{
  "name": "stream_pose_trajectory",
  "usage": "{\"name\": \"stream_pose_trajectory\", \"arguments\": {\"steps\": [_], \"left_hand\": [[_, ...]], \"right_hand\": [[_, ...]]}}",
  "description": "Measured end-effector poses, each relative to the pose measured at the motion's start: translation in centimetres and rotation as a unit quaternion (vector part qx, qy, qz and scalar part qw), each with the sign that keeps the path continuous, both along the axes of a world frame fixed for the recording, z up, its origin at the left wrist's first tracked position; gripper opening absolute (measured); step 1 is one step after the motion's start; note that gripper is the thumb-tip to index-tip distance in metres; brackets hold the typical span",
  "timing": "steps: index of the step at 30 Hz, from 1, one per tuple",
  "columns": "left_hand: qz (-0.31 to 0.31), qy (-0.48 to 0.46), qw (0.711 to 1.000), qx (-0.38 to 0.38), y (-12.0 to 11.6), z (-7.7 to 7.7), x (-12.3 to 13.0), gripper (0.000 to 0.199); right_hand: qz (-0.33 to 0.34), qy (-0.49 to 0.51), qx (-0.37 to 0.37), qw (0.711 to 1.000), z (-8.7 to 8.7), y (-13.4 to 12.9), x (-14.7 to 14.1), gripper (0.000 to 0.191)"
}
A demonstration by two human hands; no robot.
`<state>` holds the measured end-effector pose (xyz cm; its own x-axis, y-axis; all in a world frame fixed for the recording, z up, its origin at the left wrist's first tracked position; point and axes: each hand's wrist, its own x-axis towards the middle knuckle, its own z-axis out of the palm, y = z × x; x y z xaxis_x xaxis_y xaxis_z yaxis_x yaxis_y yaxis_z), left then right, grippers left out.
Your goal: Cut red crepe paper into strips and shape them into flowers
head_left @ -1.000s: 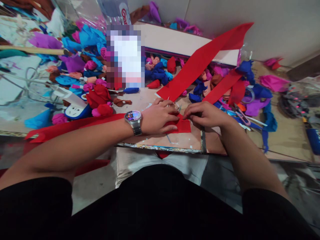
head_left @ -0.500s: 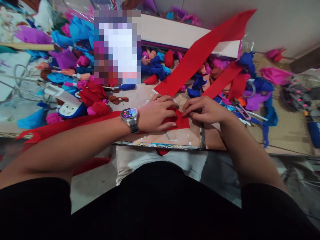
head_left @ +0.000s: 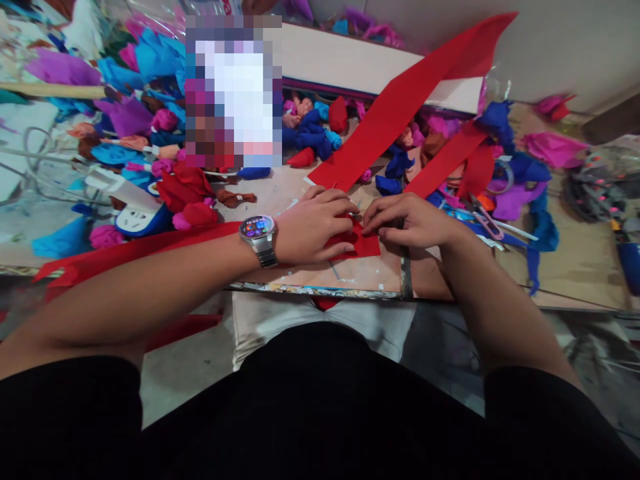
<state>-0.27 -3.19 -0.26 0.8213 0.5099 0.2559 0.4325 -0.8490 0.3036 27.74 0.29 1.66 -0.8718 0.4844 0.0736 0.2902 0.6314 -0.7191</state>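
Observation:
A long red strip (head_left: 369, 248) of thin paper or cloth runs along the front of the worktable and passes under my left forearm. My left hand (head_left: 320, 227), open with its fingers spread, lies flat on the strip near its right end. A watch (head_left: 257, 229) is on that wrist. My right hand (head_left: 407, 219) is beside it, fingers curled and closed, with the fingertips at a small raised fold of the strip. The exact grip there is partly hidden. Just beyond my hands lies a second wide red strip (head_left: 380, 127), slanting up to the right.
Blue, pink and purple crumpled pieces (head_left: 125, 115) crowd the left. A power strip (head_left: 143, 217) with cables is among them. Scissors (head_left: 485, 220) lie at right, near another red strip (head_left: 445, 160). A long white box (head_left: 350, 60) stands behind. The table edge (head_left: 320, 291) is close to me.
My right hand's fingertips have shifted very slightly left along the red strip. My left hand stays flat in place; the view has moved a little.

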Motion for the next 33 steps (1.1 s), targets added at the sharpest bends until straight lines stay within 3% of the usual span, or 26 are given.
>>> {"name": "stream_pose_trajectory", "arguments": {"steps": [21,33], "left_hand": [[0.018,0.020,1.000,0.013,-0.17,0.24,0.09,0.038],[0.086,0.011,0.996,-0.004,0.05,0.26,-0.13,0.026]], "right_hand": [[0.027,0.008,-0.017,0.999,0.44,-0.30,-0.39,0.028],[0.042,0.007,-0.029,0.999,0.57,-0.50,-0.49,0.025]]}}
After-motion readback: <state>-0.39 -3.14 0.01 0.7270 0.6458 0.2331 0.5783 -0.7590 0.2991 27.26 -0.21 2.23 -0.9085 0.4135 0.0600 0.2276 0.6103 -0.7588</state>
